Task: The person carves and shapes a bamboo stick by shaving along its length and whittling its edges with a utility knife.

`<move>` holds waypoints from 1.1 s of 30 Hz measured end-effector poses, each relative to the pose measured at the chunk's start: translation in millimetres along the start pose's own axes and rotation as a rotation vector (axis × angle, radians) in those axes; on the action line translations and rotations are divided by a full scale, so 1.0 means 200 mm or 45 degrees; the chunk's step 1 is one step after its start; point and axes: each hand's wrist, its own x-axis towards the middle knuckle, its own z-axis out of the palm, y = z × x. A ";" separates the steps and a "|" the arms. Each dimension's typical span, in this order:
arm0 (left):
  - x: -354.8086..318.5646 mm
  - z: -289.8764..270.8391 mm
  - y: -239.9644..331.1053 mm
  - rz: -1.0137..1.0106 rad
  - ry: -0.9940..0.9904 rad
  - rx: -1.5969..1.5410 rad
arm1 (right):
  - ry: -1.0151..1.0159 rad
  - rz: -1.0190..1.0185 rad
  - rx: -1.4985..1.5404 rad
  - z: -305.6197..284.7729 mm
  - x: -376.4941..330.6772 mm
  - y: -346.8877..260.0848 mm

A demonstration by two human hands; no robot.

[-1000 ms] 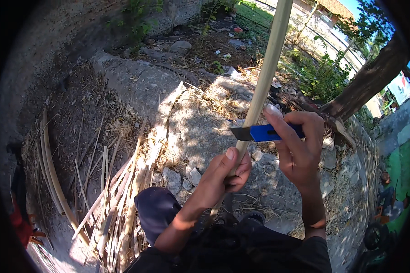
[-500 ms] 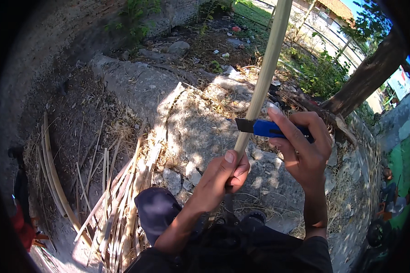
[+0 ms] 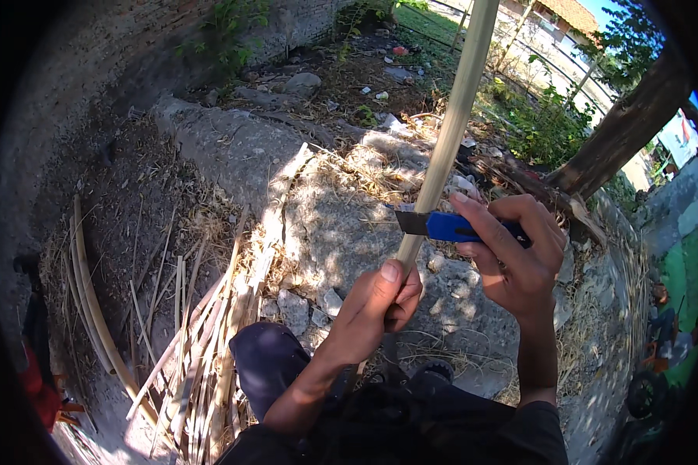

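A long, pale bamboo strip [image 3: 451,132] rises from my left hand [image 3: 374,308] and leans to the right toward the top of the view. My left fingers are wrapped round its lower part, with the thumb pressed along it. In my right hand [image 3: 520,256] is a blue utility knife [image 3: 456,227], pinched between thumb and fingers. Its dark blade [image 3: 412,223] lies across the strip, a little above my left hand. The strip's lower end is hidden behind my left hand and forearm.
Several cut bamboo strips [image 3: 198,356] lie in a bundle on the ground at the left, beside my knee [image 3: 267,360]. A rough concrete block [image 3: 341,248] stands in front of me. A tree trunk [image 3: 636,132] leans at the right, with a brick wall [image 3: 116,62] at the far left.
The knife has shifted slightly down and left along the strip, toward my left hand. My left hand keeps its grip in nearly the same place.
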 end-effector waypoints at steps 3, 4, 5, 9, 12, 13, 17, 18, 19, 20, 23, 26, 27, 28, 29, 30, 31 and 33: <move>0.00 -0.01 0.00 -0.001 -0.002 0.044 | 0.004 0.019 -0.011 0.00 -0.01 0.00; -0.01 -0.01 0.00 -0.003 -0.012 0.077 | 0.004 0.018 -0.014 -0.01 0.00 0.01; -0.01 0.00 0.00 -0.002 -0.012 0.076 | 0.043 0.060 -0.007 -0.01 0.00 0.02; -0.01 0.02 0.00 -0.025 -0.001 0.056 | 0.092 0.104 0.004 -0.01 0.03 0.04; -0.01 0.00 -0.01 -0.019 0.005 0.055 | -0.047 0.025 0.024 -0.02 0.00 0.02; -0.01 -0.01 -0.01 0.001 0.015 0.055 | -0.038 0.004 0.042 0.00 -0.02 0.02; 0.00 0.00 -0.01 0.053 0.015 0.082 | -0.019 0.004 0.021 -0.02 -0.01 0.00; 0.00 0.01 -0.01 0.047 0.015 0.070 | -0.019 0.004 0.006 -0.03 0.00 0.00; 0.00 0.01 -0.01 0.041 0.016 0.059 | -0.018 0.005 -0.008 -0.03 0.00 0.00; 0.00 0.01 -0.01 0.043 0.014 0.061 | -0.016 0.004 -0.010 -0.03 -0.01 0.00; -0.01 0.01 -0.01 0.064 0.014 0.061 | -0.015 -0.004 -0.038 -0.03 -0.01 0.02; 0.00 0.03 -0.03 0.028 -0.024 0.068 | 0.081 0.096 -0.059 -0.04 0.01 0.05; 0.00 0.03 -0.03 0.025 -0.011 0.069 | 0.091 0.078 -0.047 -0.04 0.02 0.06; 0.00 0.04 -0.03 0.023 0.001 0.070 | 0.100 0.060 -0.034 -0.05 0.02 0.06; 0.00 0.03 -0.03 0.023 0.000 0.075 | 0.105 0.061 -0.035 -0.04 0.01 0.05; -0.01 0.01 -0.02 0.004 0.019 0.096 | 0.060 -0.003 0.003 -0.02 -0.01 0.05; -0.02 0.00 -0.02 -0.015 0.039 0.117 | 0.015 -0.067 0.040 -0.02 -0.02 0.04; -0.02 0.00 -0.01 -0.005 0.030 0.106 | 0.002 -0.068 0.042 -0.02 -0.02 0.04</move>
